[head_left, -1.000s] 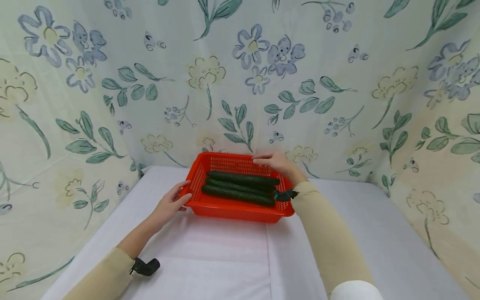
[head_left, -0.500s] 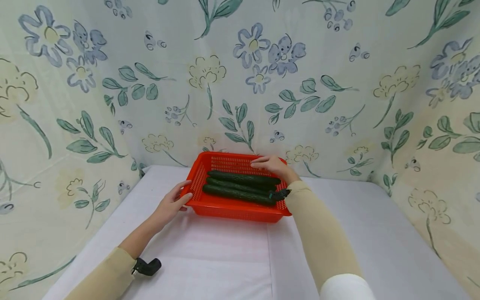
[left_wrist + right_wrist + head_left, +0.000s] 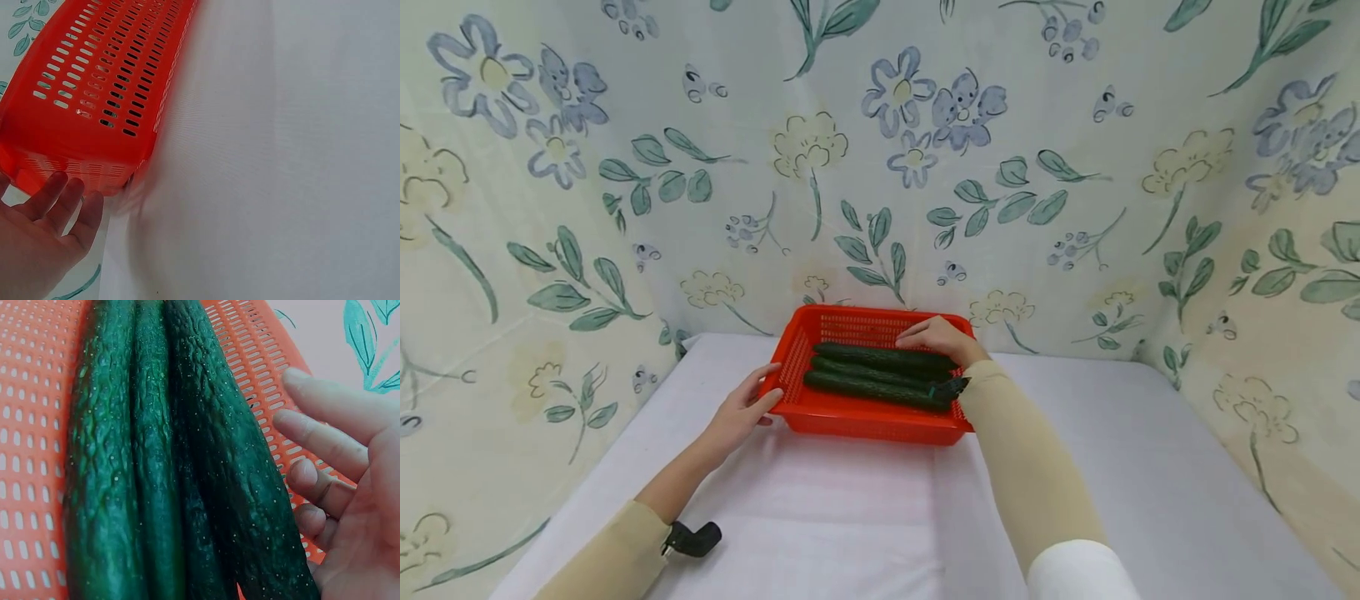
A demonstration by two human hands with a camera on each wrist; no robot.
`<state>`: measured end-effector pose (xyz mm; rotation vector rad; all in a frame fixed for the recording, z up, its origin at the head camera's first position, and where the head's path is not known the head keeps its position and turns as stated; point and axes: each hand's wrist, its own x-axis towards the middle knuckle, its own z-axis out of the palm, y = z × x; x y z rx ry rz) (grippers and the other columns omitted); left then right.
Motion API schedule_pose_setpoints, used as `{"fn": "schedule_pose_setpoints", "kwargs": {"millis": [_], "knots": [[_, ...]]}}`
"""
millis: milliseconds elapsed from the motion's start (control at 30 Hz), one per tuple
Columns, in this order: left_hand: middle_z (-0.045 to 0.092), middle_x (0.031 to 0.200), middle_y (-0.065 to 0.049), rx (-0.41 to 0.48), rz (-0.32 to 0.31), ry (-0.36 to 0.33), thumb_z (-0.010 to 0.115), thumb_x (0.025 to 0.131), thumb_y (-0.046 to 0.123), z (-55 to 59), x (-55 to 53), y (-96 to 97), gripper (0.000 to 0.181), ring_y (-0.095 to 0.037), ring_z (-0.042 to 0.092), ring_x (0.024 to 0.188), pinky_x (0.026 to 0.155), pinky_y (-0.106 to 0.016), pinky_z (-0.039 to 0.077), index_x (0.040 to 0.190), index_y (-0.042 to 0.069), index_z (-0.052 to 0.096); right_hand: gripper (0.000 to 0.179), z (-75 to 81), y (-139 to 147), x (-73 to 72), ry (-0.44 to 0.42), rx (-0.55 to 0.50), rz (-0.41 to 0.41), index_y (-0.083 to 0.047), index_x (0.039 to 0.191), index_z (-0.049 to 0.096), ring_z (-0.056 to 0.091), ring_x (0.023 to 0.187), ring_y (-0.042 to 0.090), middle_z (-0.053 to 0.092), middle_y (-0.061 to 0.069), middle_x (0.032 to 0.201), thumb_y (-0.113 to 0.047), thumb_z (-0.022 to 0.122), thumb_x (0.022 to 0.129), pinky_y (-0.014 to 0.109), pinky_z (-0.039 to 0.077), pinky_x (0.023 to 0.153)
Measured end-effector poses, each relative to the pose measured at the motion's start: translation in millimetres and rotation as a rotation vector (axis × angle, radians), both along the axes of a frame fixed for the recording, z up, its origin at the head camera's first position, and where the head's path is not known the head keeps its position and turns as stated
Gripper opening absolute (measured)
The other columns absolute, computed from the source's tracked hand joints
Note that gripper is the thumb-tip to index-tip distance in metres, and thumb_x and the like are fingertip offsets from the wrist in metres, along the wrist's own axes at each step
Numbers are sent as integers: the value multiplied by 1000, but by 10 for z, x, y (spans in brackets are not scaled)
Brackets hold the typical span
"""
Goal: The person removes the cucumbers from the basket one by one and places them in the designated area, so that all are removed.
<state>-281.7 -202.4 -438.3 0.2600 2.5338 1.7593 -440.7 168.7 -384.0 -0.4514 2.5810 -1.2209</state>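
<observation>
A red plastic basket point(image 3: 868, 423) with slotted walls stands at the back of the table. Several long dark green cucumbers point(image 3: 868, 387) lie side by side in it. My left hand point(image 3: 739, 414) holds the basket's left end, thumb over the rim and fingers outside; in the left wrist view the fingers point(image 3: 87, 219) lie against the end wall. My right hand point(image 3: 946, 338) is over the basket's far right part with relaxed, slightly bent fingers. Seen from the right wrist, these fingers point(image 3: 325, 440) are right beside the farthest cucumber point(image 3: 234, 444), between it and the far wall.
A white cloth point(image 3: 820, 517) covers the table, with a crease running from front to back. Flower-printed curtains point(image 3: 880, 167) stand close behind the basket and on both sides. A small black device point(image 3: 694, 539) is strapped to the left wrist.
My right hand has moved off the basket's far rim, going left and slightly down into the basket beside the farthest cucumber. The left hand and the basket have stayed in place.
</observation>
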Motion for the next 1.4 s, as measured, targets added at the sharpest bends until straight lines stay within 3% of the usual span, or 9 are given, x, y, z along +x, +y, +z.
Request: {"fn": "schedule_pose_setpoints", "kwargs": {"millis": [233,400,567,633,767,967,1167,1400], "knots": [[48,148,-18,-16,11,6,57,103,32,3,17,-20,60,-29,60,112,88,-38,58,157,28,31,33,-9,-52,-7,15,74,19,-13,116,77,62,121,24,75,3,117,-34,71,91,45,48,106],[49,148,-19,-39,2,18,58,102,39,6,-2,-34,63,-29,59,113,89,-40,57,158,26,30,32,-16,-20,-36,-22,89,39,-12,116,77,60,123,24,73,5,122,-30,74,89,42,49,104],[49,147,-24,-66,-10,12,58,102,36,146,66,6,65,-32,57,116,93,-50,55,158,18,30,29,-53,27,-107,-46,99,50,-14,113,79,58,123,22,73,4,123,-28,77,87,38,49,103],[49,147,-24,-78,-7,13,58,103,36,143,58,-4,64,-33,56,117,93,-49,55,158,18,30,28,-52,14,-112,-51,96,50,-14,112,79,59,122,22,73,4,122,-27,77,87,38,49,103],[51,146,-19,-77,3,29,58,102,40,15,-25,-60,62,-31,56,117,89,-40,57,157,25,32,32,-42,-37,-70,-64,89,57,-13,116,77,58,122,23,73,4,123,-28,75,88,42,49,104],[52,145,-17,-72,-6,34,58,101,40,28,-20,-65,61,-32,55,118,87,-36,56,156,27,34,37,-93,-106,-39,-120,88,53,-17,121,75,56,124,23,68,4,132,-30,76,87,45,47,106],[51,146,-18,-80,-10,29,58,100,48,10,-30,-42,66,-31,56,119,89,-38,56,156,28,32,39,-112,-138,39,-119,73,7,-12,121,75,54,126,27,63,11,139,-30,77,86,46,43,110],[50,145,-19,-80,1,21,58,100,48,-2,-26,-19,66,-32,55,117,89,-39,57,157,28,31,40,-182,-158,66,-148,37,-61,-14,118,76,53,130,28,64,10,137,-36,78,84,48,42,111]]}}
